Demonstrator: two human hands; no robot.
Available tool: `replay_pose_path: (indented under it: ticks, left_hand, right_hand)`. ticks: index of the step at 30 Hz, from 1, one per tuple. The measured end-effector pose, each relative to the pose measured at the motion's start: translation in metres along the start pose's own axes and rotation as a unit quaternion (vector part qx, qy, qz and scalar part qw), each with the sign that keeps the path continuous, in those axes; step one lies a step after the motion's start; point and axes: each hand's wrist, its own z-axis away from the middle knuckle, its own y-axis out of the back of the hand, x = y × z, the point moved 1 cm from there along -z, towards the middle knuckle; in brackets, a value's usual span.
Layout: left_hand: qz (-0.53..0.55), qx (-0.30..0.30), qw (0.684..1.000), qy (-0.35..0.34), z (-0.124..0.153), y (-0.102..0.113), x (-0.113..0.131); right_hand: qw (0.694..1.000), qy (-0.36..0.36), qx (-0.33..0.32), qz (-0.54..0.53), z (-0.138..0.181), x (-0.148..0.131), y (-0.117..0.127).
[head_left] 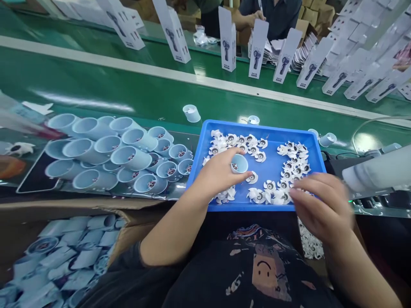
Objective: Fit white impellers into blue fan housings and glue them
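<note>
My left hand (pixel 218 172) is closed round a light-blue plastic cylinder (pixel 239 164), holding it above the blue tray (pixel 257 208) with its open end up; small dark and reddish parts show inside. On the right, my right hand (pixel 326 205) hovers at the tray's front right corner, close to the white fan impellers (pixel 287 175). Its fingers are curled and smeared by motion, so whether something is between them stays hidden. More white impellers (pixel 253 145) lie in the tray's back left part, several with metal-coloured centres facing up.
Stacked blue cylinders (pixel 131 158) lie left of the tray. A cardboard box (pixel 128 231) below holds more. Single cylinders (pixel 192 113) stand on the green belt (pixel 144 94). Beyond are white fan boxes (pixel 257 51) and a co-worker's hand (pixel 256 18). A whitish tube (pixel 369 173) juts in right.
</note>
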Motion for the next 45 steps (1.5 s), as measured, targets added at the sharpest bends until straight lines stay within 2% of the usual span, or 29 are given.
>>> replay_pose_path:
  ticks: [1, 2, 4, 5, 7, 9, 12, 16, 20, 25, 28, 31, 34, 36, 40, 42, 45]
  left_hand:
    - [-0.006, 0.0, 1.0, 0.001, 0.001, -0.001, 0.002]
    - [-0.009, 0.003, 1.0, 0.004, 0.001, -0.001, 0.003]
    - [-0.012, 0.006, 1.0, 0.005, 0.001, 0.0, 0.002]
    - [-0.013, 0.006, 1.0, 0.004, 0.001, 0.0, 0.002]
    - [-0.012, 0.006, 1.0, -0.002, 0.001, 0.0, -0.001]
    - [-0.009, 0.009, 1.0, -0.014, 0.0, 0.0, -0.003]
    - [-0.008, 0.02, 0.999, -0.03, -0.001, -0.002, -0.005]
    - [-0.014, 0.03, 0.999, -0.039, -0.001, -0.004, -0.005]
    - [0.009, 0.05, 0.997, -0.052, 0.001, -0.006, -0.006]
    - [0.054, 0.059, 0.995, -0.053, 0.003, -0.008, -0.009]
    - [0.079, 0.071, 0.991, -0.082, 0.001, -0.009, -0.01]
    - [0.114, 0.112, 0.976, -0.147, 0.002, -0.008, -0.01]
    - [0.126, 0.144, 0.959, -0.208, 0.005, -0.005, -0.01]
    - [0.131, 0.132, 0.954, -0.236, 0.007, -0.004, -0.01]
    - [0.124, 0.062, 0.961, -0.239, 0.01, -0.007, -0.008]
    - [0.1, 0.033, 0.963, -0.246, 0.011, -0.011, -0.006]
    - [0.042, 0.013, 0.957, -0.286, 0.015, -0.018, -0.002]
  right_hand:
    - [0.993, -0.005, -0.105, 0.046, -0.006, 0.0, -0.015]
    - [0.981, -0.013, -0.181, 0.073, -0.012, 0.002, -0.031]
    - [0.955, -0.031, -0.271, 0.113, -0.025, 0.011, -0.057]
    - [0.947, -0.04, -0.295, 0.123, -0.031, 0.016, -0.066]
    - [0.93, -0.051, -0.333, 0.15, -0.039, 0.023, -0.078]
    - [0.921, -0.063, -0.338, 0.182, -0.044, 0.024, -0.078]
    - [0.916, -0.081, -0.33, 0.215, -0.044, 0.017, -0.068]
    - [0.901, -0.091, -0.376, 0.196, -0.042, 0.012, -0.056]
    - [0.905, -0.147, -0.342, 0.208, -0.052, 0.018, -0.059]
    - [0.902, -0.203, -0.334, 0.186, -0.07, 0.025, -0.088]
    - [0.909, -0.244, -0.304, 0.145, -0.078, 0.025, -0.097]
    - [0.929, -0.267, -0.246, 0.064, -0.077, 0.021, -0.088]
    - [0.952, -0.241, -0.173, -0.078, -0.062, 0.013, -0.066]
    - [0.95, -0.209, -0.125, -0.196, -0.048, 0.007, -0.053]
    - [0.918, -0.166, -0.038, -0.359, -0.024, -0.007, -0.044]
    - [0.911, -0.154, -0.006, -0.382, -0.019, -0.016, -0.043]
    - [0.922, -0.144, 0.026, -0.359, -0.019, -0.031, -0.037]
